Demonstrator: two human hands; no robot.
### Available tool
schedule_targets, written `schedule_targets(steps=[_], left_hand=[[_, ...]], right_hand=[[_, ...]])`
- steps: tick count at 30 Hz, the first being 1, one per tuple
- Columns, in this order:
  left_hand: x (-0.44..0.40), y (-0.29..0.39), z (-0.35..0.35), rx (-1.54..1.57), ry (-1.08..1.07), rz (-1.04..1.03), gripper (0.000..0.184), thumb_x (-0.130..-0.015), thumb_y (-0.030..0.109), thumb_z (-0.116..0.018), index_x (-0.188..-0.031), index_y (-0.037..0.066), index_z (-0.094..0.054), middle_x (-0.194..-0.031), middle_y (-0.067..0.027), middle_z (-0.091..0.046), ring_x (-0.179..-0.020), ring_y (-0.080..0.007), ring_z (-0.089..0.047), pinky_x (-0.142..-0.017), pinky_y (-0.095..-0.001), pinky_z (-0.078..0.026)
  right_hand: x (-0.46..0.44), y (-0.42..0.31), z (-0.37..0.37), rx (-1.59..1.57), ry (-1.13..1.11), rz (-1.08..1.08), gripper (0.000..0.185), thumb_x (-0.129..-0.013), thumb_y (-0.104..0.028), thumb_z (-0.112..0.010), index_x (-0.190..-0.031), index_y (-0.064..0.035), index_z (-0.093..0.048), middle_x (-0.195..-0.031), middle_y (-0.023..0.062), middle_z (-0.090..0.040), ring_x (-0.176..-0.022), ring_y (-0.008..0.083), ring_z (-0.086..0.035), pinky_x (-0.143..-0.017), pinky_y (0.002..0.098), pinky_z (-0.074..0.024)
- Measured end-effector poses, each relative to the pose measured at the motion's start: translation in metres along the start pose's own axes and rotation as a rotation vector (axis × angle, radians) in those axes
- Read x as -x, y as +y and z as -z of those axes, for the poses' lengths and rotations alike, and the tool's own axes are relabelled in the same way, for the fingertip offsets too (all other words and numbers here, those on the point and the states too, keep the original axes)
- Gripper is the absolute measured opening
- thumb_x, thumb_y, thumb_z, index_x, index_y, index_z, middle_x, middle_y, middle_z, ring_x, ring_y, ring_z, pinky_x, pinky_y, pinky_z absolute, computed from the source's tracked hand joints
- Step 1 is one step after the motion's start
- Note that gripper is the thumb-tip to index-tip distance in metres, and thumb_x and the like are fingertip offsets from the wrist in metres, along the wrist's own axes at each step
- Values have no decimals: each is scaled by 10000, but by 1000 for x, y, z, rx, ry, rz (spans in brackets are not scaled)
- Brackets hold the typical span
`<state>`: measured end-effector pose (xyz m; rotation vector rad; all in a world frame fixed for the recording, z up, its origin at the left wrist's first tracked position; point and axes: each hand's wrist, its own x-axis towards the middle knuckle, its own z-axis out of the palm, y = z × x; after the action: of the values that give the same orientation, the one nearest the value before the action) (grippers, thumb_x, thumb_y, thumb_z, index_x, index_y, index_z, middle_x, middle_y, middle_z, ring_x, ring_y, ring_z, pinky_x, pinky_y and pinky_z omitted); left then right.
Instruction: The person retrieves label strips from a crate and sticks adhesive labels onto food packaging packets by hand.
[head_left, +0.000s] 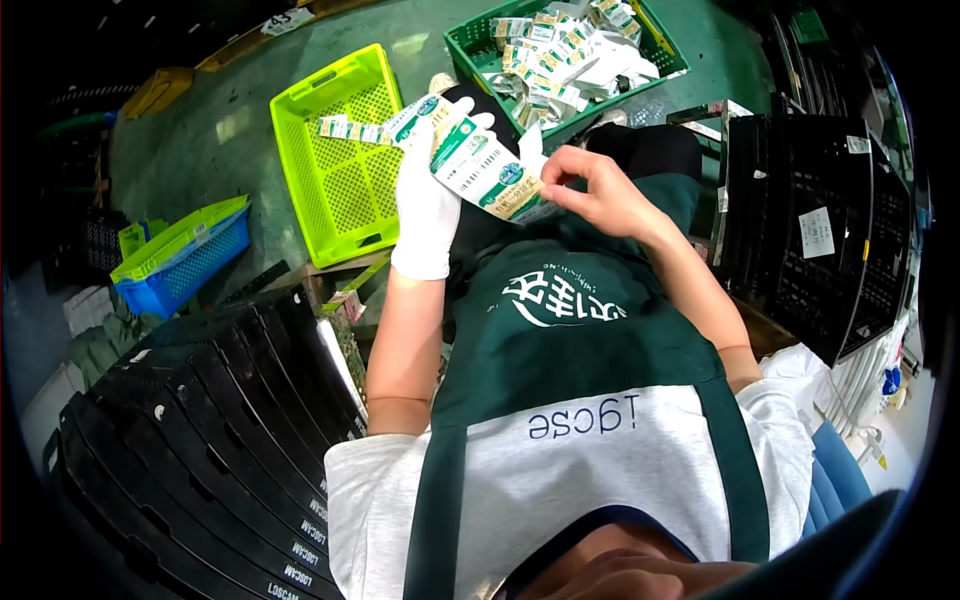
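My left hand (428, 195), in a white glove, grips a strip of green, white and cream printed labels (475, 165) with barcodes on them. One end of the strip trails left over the yellow-green basket (290, 160). At the strip's lower right end, my bare right hand (600, 195) has its thumb and forefinger pinched together at the label edge. A white piece (531, 148), perhaps backing paper, stands up beside those fingertips. Beyond both hands, a dark green basket (462, 50) holds a heap of similar labels and white strips.
Black folded crates marked LOSCAM (200, 430) stand in a row at my left. More black crates (790, 230) are stacked at the right. A blue basket (190, 265) with a yellow-green one sits farther left on the green floor (225, 120).
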<state>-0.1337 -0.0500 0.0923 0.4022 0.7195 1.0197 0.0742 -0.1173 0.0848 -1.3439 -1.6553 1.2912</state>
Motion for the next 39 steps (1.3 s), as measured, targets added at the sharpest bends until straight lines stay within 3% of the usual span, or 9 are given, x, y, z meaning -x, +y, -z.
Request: schedule_targets(steps=[5,11,15,18,20,27,34,37,39], left_hand=[[11,-7,-6,-132,44,-82,400,-969,242,-419,-1250,-38,-472,-1183,-164,-582,-1004,-237,-605,-879,-354,-488],[15,-10,-7,-165,23,-59,393,-972,243,-416,-1258,-23,-461,-1218,-165,-561,-1056,-228,-582,-922,-356,-465],[13,-15,-2,-210,81,-111,351,-982,242,-420,-1147,-30,-571,-1006,-103,-642,-855,-160,-638,-745,-278,-515],[9,-17,2,-213,131,-128,334,-982,234,-426,-1113,-27,-589,-973,-98,-650,-812,-151,-640,-710,-271,-513],[10,-16,2,-289,126,-154,332,-982,232,-427,-1098,-28,-598,-961,-93,-652,-799,-142,-637,-700,-265,-509],[16,-16,-9,-349,113,-196,301,-982,219,-445,-1042,-27,-610,-913,-75,-652,-765,-107,-619,-638,-237,-493],[18,-20,-5,-373,98,-197,259,-974,191,-456,-1063,-14,-589,-944,-83,-640,-784,-118,-614,-665,-249,-494],[16,-19,-4,-399,71,-198,268,-975,186,-457,-1067,-24,-595,-949,-87,-646,-788,-119,-619,-668,-243,-496],[16,-20,-5,-399,80,-203,278,-977,188,-460,-1061,-35,-603,-946,-88,-651,-787,-117,-623,-666,-237,-496]], right_hand=[[-22,-27,-10,46,239,165,185,-823,-127,-653,-965,-28,-587,-893,68,-567,-768,162,-580,-705,290,-475],[-38,-44,-17,63,252,214,129,-809,-81,-641,-925,-31,-616,-937,63,-582,-806,159,-566,-737,268,-464],[-38,-43,-16,164,230,354,88,-806,-69,-636,-885,-37,-619,-950,57,-573,-871,170,-557,-795,285,-448],[-34,-48,-16,57,279,412,68,-807,-67,-628,-864,-35,-610,-971,67,-561,-932,189,-544,-845,303,-425],[-33,-50,-16,-16,319,359,70,-810,-75,-620,-856,-29,-596,-1010,91,-544,-967,213,-533,-874,317,-409],[-42,-46,-21,217,310,324,77,-803,-73,-631,-847,-31,-584,-1046,89,-543,-1015,244,-514,-898,334,-398],[-46,-42,-22,339,342,374,164,-742,-97,-699,-845,-46,-581,-997,82,-546,-935,257,-527,-808,346,-433],[-43,-50,-27,50,336,87,238,-728,-112,-721,-894,-37,-567,-999,83,-531,-906,214,-539,-766,327,-454],[-49,-29,-30,-186,344,-16,252,-769,-139,-720,-931,-28,-563,-907,44,-570,-783,120,-549,-695,273,-463]])
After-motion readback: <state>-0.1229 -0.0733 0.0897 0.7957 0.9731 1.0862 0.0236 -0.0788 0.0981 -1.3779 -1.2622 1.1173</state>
